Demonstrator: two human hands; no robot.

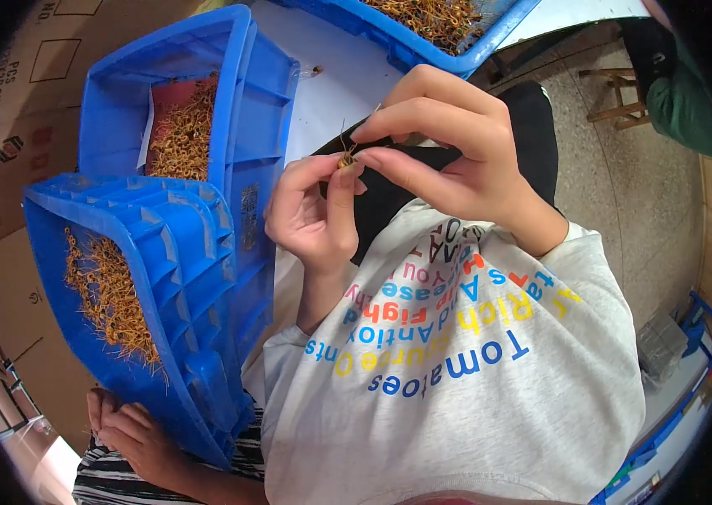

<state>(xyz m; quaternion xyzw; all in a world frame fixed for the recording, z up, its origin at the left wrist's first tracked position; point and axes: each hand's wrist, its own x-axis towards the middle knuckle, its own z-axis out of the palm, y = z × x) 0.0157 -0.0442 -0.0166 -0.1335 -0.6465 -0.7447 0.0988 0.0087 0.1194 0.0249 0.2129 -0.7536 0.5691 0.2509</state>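
Observation:
In front of my chest, a small wire-wound coil [346, 158] with thin leads sticking up is pinched between the thumb and index finger of my left hand [314, 206]. My right hand [469, 143] meets it from the right, thumb and index finger closing in at the coil's leads; the exact contact is too small to make out. Many similar copper-coloured coils [183, 139] lie in a blue crate [263, 126] to the left. More coils [112, 299] fill part of a tilted blue crate [183, 244] nearer to me.
Another blue tray [465, 66] of coils stands at the far side on a white tabletop [322, 105]. Another person's hand [133, 429] rests below the tilted crate. Cardboard boxes [2, 168] line the left. A wooden stool [621, 101] and a person in green [692, 105] are at the right.

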